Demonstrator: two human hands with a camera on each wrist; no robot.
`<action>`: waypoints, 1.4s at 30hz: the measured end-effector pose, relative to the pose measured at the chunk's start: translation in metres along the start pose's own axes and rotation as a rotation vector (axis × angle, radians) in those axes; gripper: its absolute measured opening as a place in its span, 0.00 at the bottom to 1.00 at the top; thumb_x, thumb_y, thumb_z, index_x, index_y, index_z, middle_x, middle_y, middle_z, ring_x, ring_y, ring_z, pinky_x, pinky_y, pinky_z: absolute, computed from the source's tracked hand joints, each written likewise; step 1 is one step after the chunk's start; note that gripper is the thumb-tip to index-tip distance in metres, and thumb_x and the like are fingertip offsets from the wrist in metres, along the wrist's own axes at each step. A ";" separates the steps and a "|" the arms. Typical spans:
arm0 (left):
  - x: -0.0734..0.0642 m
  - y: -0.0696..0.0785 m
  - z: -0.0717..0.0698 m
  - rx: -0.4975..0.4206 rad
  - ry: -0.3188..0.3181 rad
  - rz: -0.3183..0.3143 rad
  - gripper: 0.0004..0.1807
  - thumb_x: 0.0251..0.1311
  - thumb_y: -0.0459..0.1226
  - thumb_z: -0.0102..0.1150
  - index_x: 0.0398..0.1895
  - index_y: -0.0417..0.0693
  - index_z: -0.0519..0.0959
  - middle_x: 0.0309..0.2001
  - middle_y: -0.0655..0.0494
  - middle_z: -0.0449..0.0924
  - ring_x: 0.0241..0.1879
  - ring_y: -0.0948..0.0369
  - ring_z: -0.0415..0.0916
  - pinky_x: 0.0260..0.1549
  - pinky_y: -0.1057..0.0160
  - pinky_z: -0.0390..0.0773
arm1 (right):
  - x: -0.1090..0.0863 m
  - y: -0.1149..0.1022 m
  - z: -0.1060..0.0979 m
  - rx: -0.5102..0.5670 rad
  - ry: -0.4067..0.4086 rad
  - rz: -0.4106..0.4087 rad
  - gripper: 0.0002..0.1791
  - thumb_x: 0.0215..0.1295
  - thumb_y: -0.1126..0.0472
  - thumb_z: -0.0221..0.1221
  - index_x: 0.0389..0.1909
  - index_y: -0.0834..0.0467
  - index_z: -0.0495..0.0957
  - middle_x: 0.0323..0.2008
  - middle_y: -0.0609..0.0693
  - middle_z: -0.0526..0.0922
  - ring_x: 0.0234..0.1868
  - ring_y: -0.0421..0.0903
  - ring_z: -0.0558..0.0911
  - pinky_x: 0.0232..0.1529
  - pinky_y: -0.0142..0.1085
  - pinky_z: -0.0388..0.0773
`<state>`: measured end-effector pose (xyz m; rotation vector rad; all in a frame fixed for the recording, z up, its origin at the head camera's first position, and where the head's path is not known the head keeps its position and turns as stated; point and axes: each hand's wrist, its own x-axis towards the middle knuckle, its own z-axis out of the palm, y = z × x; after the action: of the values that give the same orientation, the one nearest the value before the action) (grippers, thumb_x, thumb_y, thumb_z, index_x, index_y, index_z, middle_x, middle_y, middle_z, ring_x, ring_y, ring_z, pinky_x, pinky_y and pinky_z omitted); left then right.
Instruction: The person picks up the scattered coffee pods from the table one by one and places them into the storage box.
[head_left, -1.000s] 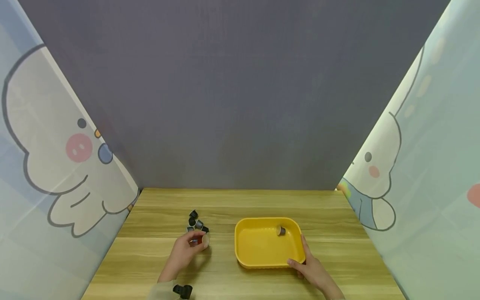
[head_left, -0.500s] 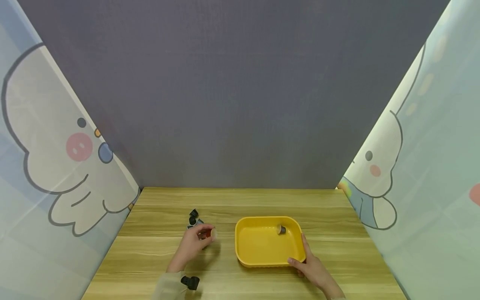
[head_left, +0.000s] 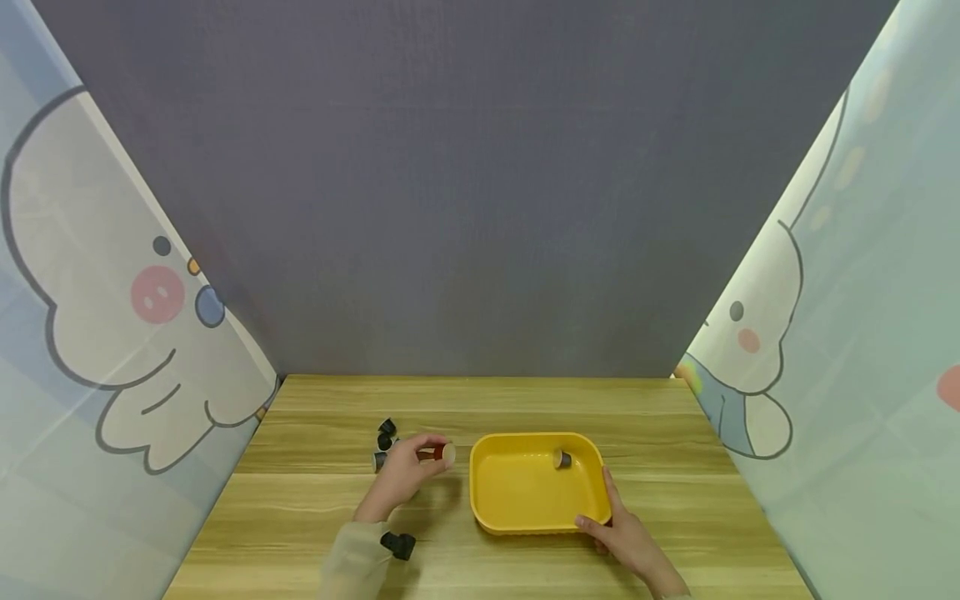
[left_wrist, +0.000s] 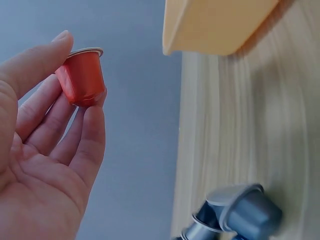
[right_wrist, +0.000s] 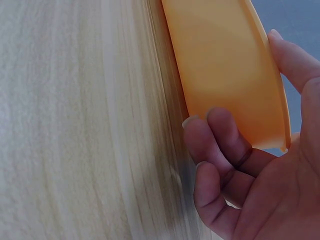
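Observation:
My left hand (head_left: 405, 473) pinches a red coffee capsule (left_wrist: 82, 77) between thumb and fingertips, raised above the table just left of the yellow tray (head_left: 517, 531). In the left wrist view the capsule's rim is at the top, near the thumb. My right hand (head_left: 628, 537) grips the tray's near right corner. Its thumb lies on the rim and the other fingers bend against the outer wall (right_wrist: 225, 65). One dark capsule (head_left: 562, 459) lies on its side inside the tray, near the back right.
Left of the tray, several dark and grey capsules lie in a cluster, among them a black capsule (head_left: 387, 426) and a grey capsule (left_wrist: 252, 215); my left hand partly hides them. A grey backdrop (head_left: 480, 208) rises behind the wooden table (head_left: 300, 508).
Away from the cluster, my left hand has moved right and slightly farther back with the red capsule, toward the tray. My right hand and the tray have stayed in place.

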<state>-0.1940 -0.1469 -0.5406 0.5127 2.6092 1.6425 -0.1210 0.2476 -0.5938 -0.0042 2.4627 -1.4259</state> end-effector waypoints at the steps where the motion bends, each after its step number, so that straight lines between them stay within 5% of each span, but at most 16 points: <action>1: 0.002 0.002 0.001 0.002 -0.006 -0.002 0.19 0.59 0.40 0.71 0.53 0.47 0.83 0.51 0.55 0.81 0.50 0.53 0.78 0.49 0.55 0.80 | 0.000 0.000 0.000 0.001 0.000 0.000 0.57 0.70 0.47 0.61 0.79 0.54 0.26 0.20 0.53 0.76 0.21 0.44 0.73 0.22 0.33 0.71; 10: 0.016 0.013 0.007 0.018 -0.063 0.003 0.17 0.61 0.42 0.70 0.53 0.56 0.82 0.50 0.59 0.81 0.49 0.56 0.79 0.45 0.60 0.81 | 0.000 0.000 0.001 0.007 0.001 -0.004 0.57 0.70 0.48 0.61 0.79 0.54 0.26 0.20 0.53 0.75 0.21 0.44 0.72 0.22 0.33 0.71; 21: 0.033 0.019 0.019 -0.017 -0.122 0.062 0.17 0.62 0.41 0.69 0.52 0.47 0.83 0.48 0.61 0.81 0.47 0.57 0.79 0.46 0.59 0.80 | 0.000 0.000 0.000 0.011 0.008 0.002 0.57 0.69 0.48 0.62 0.79 0.53 0.26 0.20 0.53 0.75 0.21 0.44 0.72 0.22 0.33 0.70; 30: 0.045 0.028 0.032 -0.010 -0.201 0.064 0.17 0.62 0.42 0.69 0.53 0.51 0.83 0.49 0.64 0.82 0.49 0.60 0.78 0.49 0.57 0.78 | -0.002 -0.003 0.002 0.027 0.023 0.000 0.57 0.69 0.49 0.63 0.80 0.53 0.29 0.19 0.52 0.74 0.21 0.45 0.72 0.23 0.33 0.71; 42: 0.068 0.033 0.064 -0.009 -0.294 0.119 0.15 0.61 0.41 0.70 0.51 0.50 0.84 0.46 0.64 0.81 0.46 0.63 0.77 0.48 0.61 0.78 | -0.002 -0.004 0.002 0.038 0.030 0.007 0.56 0.69 0.50 0.63 0.80 0.52 0.29 0.20 0.53 0.75 0.22 0.46 0.73 0.23 0.33 0.72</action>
<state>-0.2380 -0.0587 -0.5292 0.8531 2.3978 1.4754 -0.1194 0.2443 -0.5906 0.0338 2.4571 -1.4800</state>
